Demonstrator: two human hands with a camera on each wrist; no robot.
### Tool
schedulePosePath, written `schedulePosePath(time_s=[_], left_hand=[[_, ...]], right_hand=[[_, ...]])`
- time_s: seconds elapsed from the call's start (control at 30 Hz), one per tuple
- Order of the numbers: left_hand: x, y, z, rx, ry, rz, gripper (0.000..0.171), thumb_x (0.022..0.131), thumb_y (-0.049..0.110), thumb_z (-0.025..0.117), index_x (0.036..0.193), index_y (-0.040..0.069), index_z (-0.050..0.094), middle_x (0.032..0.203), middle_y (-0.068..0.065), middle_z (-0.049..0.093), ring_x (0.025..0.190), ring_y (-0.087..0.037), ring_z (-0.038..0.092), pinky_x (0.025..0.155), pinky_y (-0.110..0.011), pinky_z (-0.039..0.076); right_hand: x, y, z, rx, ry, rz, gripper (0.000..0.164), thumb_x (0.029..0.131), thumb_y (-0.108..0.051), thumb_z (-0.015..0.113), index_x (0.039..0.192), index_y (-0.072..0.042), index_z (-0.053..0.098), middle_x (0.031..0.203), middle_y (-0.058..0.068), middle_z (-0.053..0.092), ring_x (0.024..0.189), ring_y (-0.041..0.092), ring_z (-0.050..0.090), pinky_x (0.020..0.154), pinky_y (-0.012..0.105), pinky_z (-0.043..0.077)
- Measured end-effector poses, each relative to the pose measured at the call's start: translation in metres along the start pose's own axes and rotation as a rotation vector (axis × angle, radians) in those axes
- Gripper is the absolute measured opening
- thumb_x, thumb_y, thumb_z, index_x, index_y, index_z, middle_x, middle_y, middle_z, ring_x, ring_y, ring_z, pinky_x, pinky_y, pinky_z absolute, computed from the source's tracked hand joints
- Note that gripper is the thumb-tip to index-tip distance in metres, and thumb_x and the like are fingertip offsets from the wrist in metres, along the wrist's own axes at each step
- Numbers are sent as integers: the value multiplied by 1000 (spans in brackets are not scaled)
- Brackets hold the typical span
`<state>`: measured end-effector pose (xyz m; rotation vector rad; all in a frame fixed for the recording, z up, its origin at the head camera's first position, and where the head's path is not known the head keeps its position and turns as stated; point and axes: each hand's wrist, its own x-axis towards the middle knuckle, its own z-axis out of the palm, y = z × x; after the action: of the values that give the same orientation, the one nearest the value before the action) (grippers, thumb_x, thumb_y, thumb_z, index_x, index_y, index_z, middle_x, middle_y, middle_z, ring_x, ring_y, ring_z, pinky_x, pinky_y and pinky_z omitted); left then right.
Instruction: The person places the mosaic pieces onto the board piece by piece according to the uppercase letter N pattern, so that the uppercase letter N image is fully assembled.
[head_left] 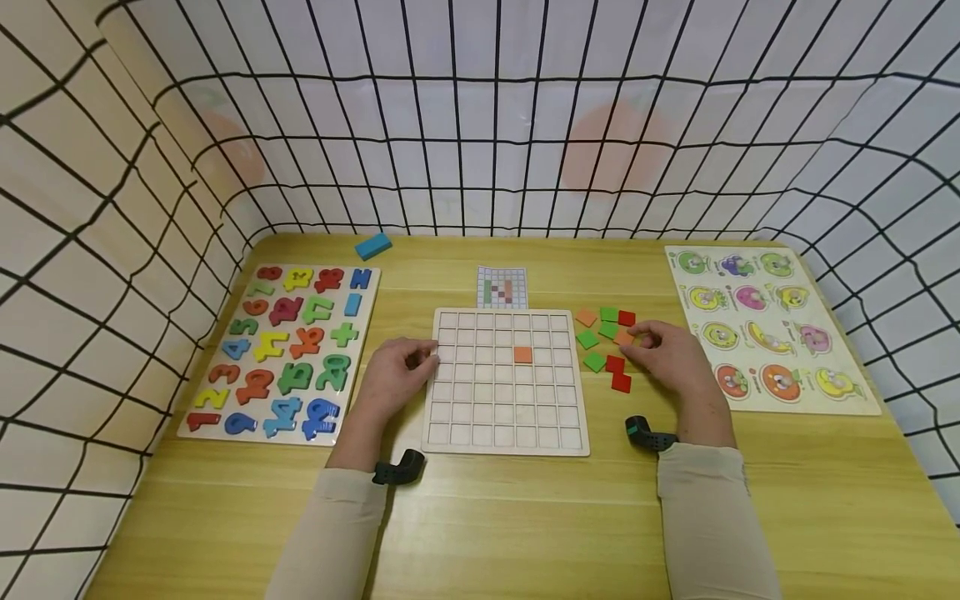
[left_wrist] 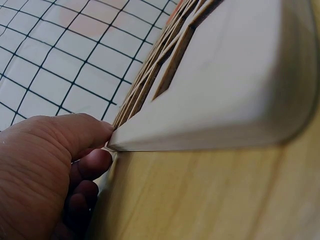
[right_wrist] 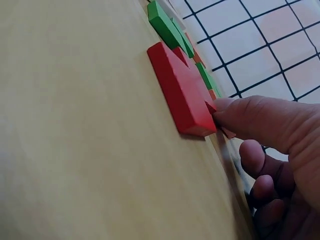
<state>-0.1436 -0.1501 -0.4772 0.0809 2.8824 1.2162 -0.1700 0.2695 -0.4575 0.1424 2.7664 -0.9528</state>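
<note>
A square wooden grid board [head_left: 505, 382] lies in the middle, with one orange tile [head_left: 522, 355] in a cell right of centre. My left hand [head_left: 397, 371] pinches the board's left edge; in the left wrist view its thumb [left_wrist: 95, 131] sits right at the rim with the other fingers curled below. On the right, my right hand [head_left: 667, 354] holds a loose orange tile [head_left: 622, 338] between thumb and fingertips. Around it lie green tiles [head_left: 588, 339], red tiles [head_left: 621, 383] and another orange tile [head_left: 586, 318]. In the right wrist view a red tile [right_wrist: 175, 90] partly hides the fingertips' contact.
A small printed pattern card [head_left: 502, 287] touches the board's far edge. Left stands a number puzzle board [head_left: 285, 354], with a blue block [head_left: 373, 246] behind it. A fruit puzzle board [head_left: 772, 329] lies at right. Black wire mesh [head_left: 495, 142] encloses the table's back and sides.
</note>
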Motion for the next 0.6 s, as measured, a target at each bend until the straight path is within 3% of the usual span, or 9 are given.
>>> schedulePosePath(time_s=[0.4, 0.6], left_hand=[[0, 0, 0, 10, -1, -9, 30, 96, 27, 71, 123, 14, 75, 93, -5, 65, 92, -22, 55, 79, -33, 44], [0, 2, -1, 11, -6, -11, 31, 96, 26, 71, 123, 13, 75, 94, -5, 66, 91, -22, 55, 78, -33, 44]], right_hand=[[-3, -3, -6, -6, -32, -17, 52, 98, -50, 63, 133, -12, 61, 109, 10, 63, 97, 28, 55, 84, 37, 43], [-4, -14, -8, 20, -43, -65, 49, 97, -45, 67, 131, -10, 62, 106, 10, 63, 93, 26, 54, 82, 35, 43]])
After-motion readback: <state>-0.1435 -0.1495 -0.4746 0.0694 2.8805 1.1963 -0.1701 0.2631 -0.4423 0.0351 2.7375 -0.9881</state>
